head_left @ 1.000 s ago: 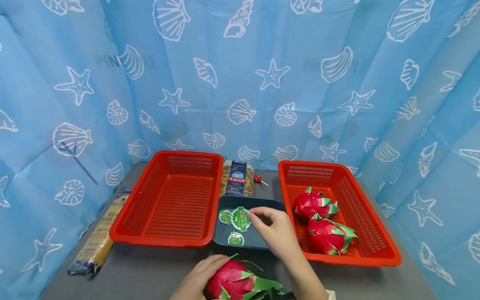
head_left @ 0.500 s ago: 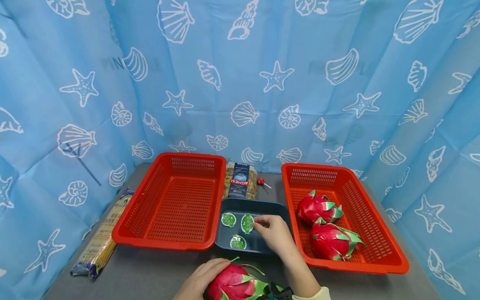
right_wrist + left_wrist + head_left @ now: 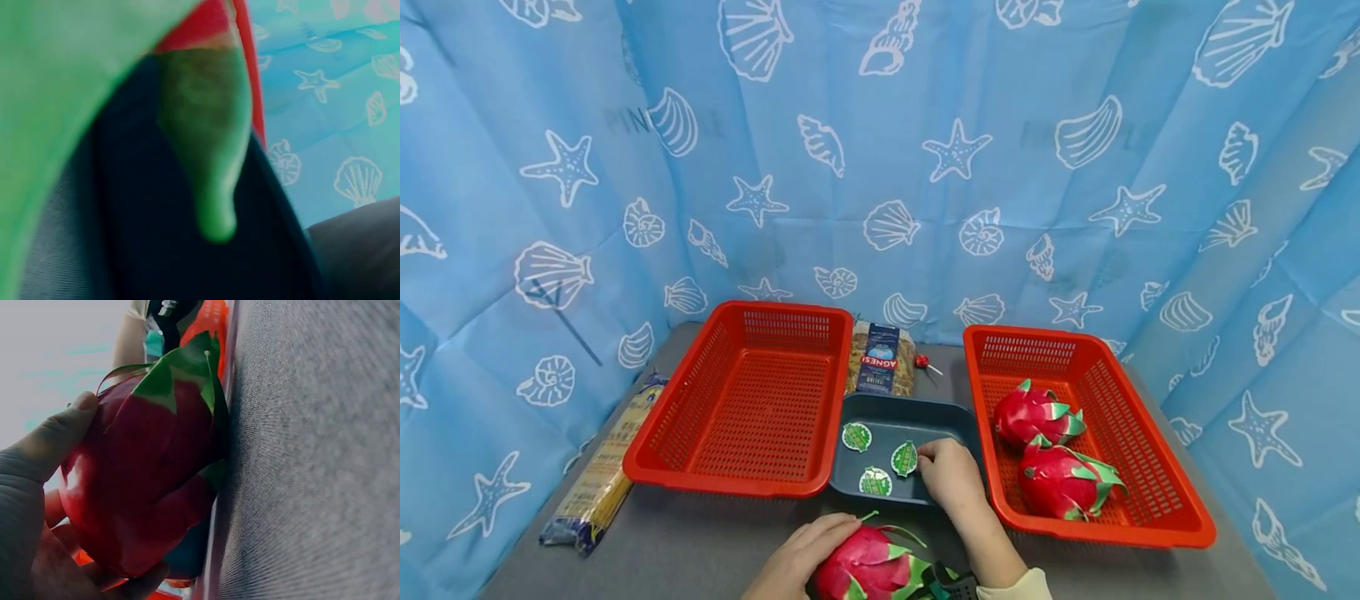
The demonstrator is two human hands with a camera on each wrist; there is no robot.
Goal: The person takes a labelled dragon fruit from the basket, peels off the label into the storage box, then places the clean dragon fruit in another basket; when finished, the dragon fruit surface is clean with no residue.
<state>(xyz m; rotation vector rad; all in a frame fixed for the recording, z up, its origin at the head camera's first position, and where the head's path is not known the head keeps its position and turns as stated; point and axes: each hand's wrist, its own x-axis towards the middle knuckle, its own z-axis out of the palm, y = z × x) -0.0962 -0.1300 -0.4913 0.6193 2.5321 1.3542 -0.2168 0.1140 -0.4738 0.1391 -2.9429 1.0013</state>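
My left hand [image 3: 808, 554] grips a red dragon fruit [image 3: 868, 567] with green leaf tips at the table's front edge. In the left wrist view, the thumb and fingers curl round the dragon fruit [image 3: 137, 481]. Over the dark blue tray [image 3: 951, 409], my right hand [image 3: 955, 479] has its fingers curled and its fingertips at the right edge of a green-and-white sticker [image 3: 905, 459]. A second sticker [image 3: 857, 437] and a third sticker [image 3: 876, 482] lie in the tray to its left. The right wrist view shows blurred green leaf tips [image 3: 206, 125] close up.
A red basket [image 3: 737, 482] stands left of the tray. Another red basket [image 3: 1120, 533], on the right, holds two dragon fruits [image 3: 1063, 483]. Behind the tray are a pasta bag [image 3: 880, 360] and a red lollipop [image 3: 921, 361]. A spaghetti pack [image 3: 602, 471] lies far left.
My right hand has lowered the sticker into the tray, moving it right and toward me, away from the other two stickers. The left hand keeps its hold on the dragon fruit.
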